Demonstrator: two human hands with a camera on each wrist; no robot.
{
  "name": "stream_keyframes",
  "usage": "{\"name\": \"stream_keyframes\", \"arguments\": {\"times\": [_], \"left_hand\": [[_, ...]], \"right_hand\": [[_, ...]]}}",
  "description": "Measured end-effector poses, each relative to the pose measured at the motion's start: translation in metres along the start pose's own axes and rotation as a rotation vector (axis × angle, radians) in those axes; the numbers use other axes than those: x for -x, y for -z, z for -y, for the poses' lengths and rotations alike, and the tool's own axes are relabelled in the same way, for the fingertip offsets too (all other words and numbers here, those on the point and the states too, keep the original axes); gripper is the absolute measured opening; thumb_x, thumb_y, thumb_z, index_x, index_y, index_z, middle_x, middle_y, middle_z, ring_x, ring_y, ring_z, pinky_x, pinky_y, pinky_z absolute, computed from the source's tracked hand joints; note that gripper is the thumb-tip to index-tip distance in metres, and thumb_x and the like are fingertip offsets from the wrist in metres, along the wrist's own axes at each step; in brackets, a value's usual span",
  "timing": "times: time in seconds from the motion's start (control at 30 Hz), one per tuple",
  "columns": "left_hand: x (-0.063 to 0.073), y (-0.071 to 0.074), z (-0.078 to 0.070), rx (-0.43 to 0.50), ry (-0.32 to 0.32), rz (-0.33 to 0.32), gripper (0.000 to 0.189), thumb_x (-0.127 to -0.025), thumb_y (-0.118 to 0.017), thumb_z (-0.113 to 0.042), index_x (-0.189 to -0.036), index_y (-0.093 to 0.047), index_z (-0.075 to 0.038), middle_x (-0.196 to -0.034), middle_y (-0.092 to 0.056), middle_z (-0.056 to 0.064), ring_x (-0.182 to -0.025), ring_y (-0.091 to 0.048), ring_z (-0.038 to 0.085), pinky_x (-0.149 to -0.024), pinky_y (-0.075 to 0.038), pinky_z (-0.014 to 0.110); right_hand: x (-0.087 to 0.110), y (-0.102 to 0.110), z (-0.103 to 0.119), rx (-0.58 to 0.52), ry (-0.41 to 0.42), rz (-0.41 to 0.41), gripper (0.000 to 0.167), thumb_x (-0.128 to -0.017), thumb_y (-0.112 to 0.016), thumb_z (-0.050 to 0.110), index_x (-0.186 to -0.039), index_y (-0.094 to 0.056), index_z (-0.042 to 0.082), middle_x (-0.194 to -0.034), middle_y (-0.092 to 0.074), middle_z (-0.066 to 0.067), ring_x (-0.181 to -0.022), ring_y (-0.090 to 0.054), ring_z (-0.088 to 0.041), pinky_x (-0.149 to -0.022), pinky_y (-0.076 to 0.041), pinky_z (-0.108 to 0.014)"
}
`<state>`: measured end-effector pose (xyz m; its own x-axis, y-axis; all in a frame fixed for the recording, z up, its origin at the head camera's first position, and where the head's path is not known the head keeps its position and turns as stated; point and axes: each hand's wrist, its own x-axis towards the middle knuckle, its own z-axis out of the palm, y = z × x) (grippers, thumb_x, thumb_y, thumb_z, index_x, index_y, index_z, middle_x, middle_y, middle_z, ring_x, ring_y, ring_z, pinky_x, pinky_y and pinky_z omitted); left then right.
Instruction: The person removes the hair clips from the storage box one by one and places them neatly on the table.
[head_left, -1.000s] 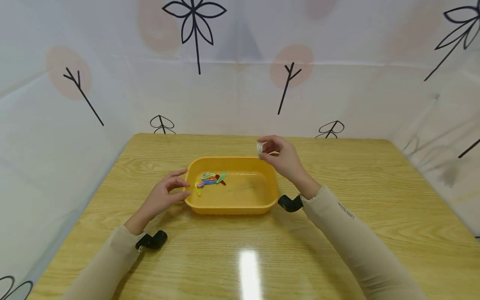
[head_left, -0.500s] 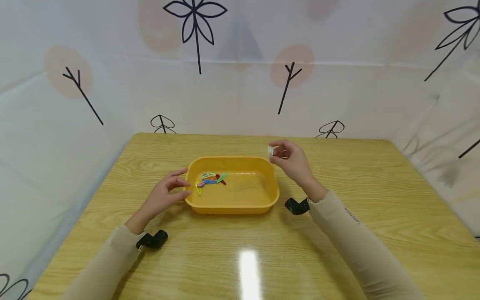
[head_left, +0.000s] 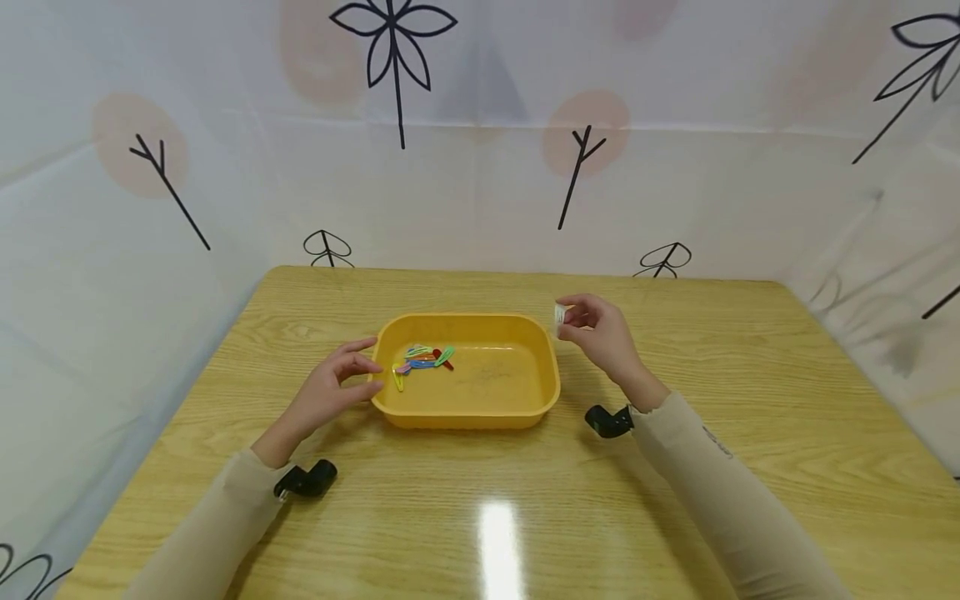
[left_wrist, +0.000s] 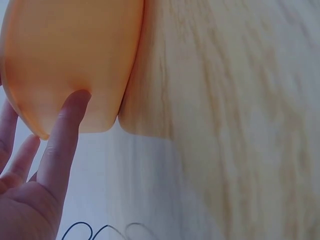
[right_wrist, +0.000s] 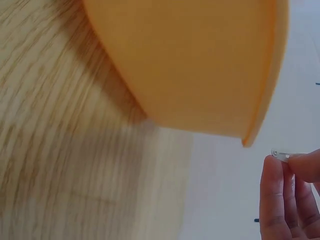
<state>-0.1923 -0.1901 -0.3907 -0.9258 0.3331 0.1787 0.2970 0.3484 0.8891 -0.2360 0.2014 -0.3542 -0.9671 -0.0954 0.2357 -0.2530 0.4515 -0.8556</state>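
Observation:
A yellow plastic basin point(head_left: 465, 421) stands on the table, with several colourful snap hair clips point(head_left: 422, 360) lying together at its left end. My left hand point(head_left: 333, 390) is at the basin's left end, fingers spread. In the left wrist view, its thumb point(left_wrist: 62, 140) lies nearly straight against the outer wall. Just past the basin's far right corner, my right hand point(head_left: 603, 337) pinches a small white snap hair clip point(head_left: 559, 317) between thumb and fingertips. The right wrist view shows the end of that white clip point(right_wrist: 279, 154) sticking out from the fingertips, beyond the basin's rim.
The wooden table point(head_left: 712, 358) extends to both sides and in front of the basin. Behind it hangs a white backdrop point(head_left: 480, 200) with black plant drawings. A black device point(head_left: 607, 422) is strapped at each wrist.
My right hand has moved right and slightly nearer, carrying the white hair clip from over the basin's far rim to beside its right corner. The left hand stays in place.

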Motion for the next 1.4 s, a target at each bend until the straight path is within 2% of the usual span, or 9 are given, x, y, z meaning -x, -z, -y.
{"name": "stream_keyframes", "arguments": {"times": [0.2,0.43,0.6,0.7,1.0,1.2,1.4], "left_hand": [[0.001,0.0,0.0,0.025,0.0,0.0,0.025,-0.085,-0.069,-0.013,-0.101,-0.062,0.005,-0.143,-0.035,0.009,-0.112,-0.05,0.031,-0.099,-0.036,0.05],[0.001,0.0,-0.001,0.015,0.002,0.0,0.024,-0.085,-0.069,-0.014,-0.101,-0.063,0.003,-0.143,-0.035,0.008,-0.112,-0.05,0.03,-0.1,-0.036,0.049],[0.001,0.0,0.0,0.019,0.004,-0.004,0.023,-0.085,-0.07,-0.013,-0.1,-0.063,0.003,-0.143,-0.036,0.008,-0.112,-0.051,0.031,-0.1,-0.035,0.05],[0.001,0.0,0.0,0.019,0.004,-0.002,0.024,-0.085,-0.069,-0.013,-0.1,-0.063,0.004,-0.143,-0.035,0.009,-0.112,-0.051,0.03,-0.1,-0.036,0.049],[0.001,0.0,-0.001,0.009,0.006,0.003,0.024,-0.085,-0.07,-0.015,-0.1,-0.063,0.002,-0.144,-0.035,0.008,-0.112,-0.051,0.03,-0.1,-0.036,0.048],[0.0,-0.001,-0.001,0.02,0.009,0.003,0.024,-0.085,-0.07,-0.015,-0.1,-0.063,0.003,-0.143,-0.035,0.008,-0.112,-0.051,0.03,-0.1,-0.036,0.048],[0.0,-0.001,0.0,0.018,0.01,0.002,0.026,-0.085,-0.07,-0.015,-0.101,-0.063,0.004,-0.144,-0.035,0.008,-0.112,-0.051,0.03,-0.101,-0.035,0.049]], "right_hand": [[0.001,0.003,-0.011,0.004,-0.035,0.008,0.036,-0.084,-0.066,0.0,-0.12,-0.059,0.0,-0.095,-0.057,-0.017,-0.081,-0.057,-0.024,-0.067,-0.052,-0.02],[0.002,0.007,-0.027,-0.011,-0.083,0.028,0.038,-0.084,-0.065,-0.003,-0.122,-0.056,-0.004,-0.096,-0.055,-0.02,-0.081,-0.057,-0.028,-0.073,-0.055,-0.037],[0.001,0.011,-0.037,-0.019,-0.122,0.045,0.04,-0.084,-0.063,-0.006,-0.123,-0.055,-0.006,-0.095,-0.054,-0.02,-0.08,-0.059,-0.029,-0.075,-0.054,-0.042],[0.001,0.013,-0.042,-0.029,-0.134,0.062,0.041,-0.084,-0.062,-0.008,-0.124,-0.053,-0.008,-0.094,-0.053,-0.02,-0.079,-0.059,-0.028,-0.073,-0.055,-0.039],[0.001,0.017,-0.054,0.058,-0.158,0.11,0.038,-0.084,-0.064,-0.003,-0.12,-0.056,-0.008,-0.093,-0.058,-0.018,-0.083,-0.059,-0.026,-0.063,-0.051,-0.021],[0.0,0.018,-0.058,0.057,-0.195,0.142,0.036,-0.086,-0.062,-0.003,-0.121,-0.056,-0.007,-0.091,-0.057,-0.016,-0.081,-0.056,-0.024,-0.061,-0.051,-0.022],[-0.001,0.021,-0.059,0.036,-0.244,0.181,0.036,-0.088,-0.058,-0.005,-0.124,-0.053,-0.01,-0.092,-0.054,-0.018,-0.076,-0.059,-0.019,-0.065,-0.054,-0.025]]}}
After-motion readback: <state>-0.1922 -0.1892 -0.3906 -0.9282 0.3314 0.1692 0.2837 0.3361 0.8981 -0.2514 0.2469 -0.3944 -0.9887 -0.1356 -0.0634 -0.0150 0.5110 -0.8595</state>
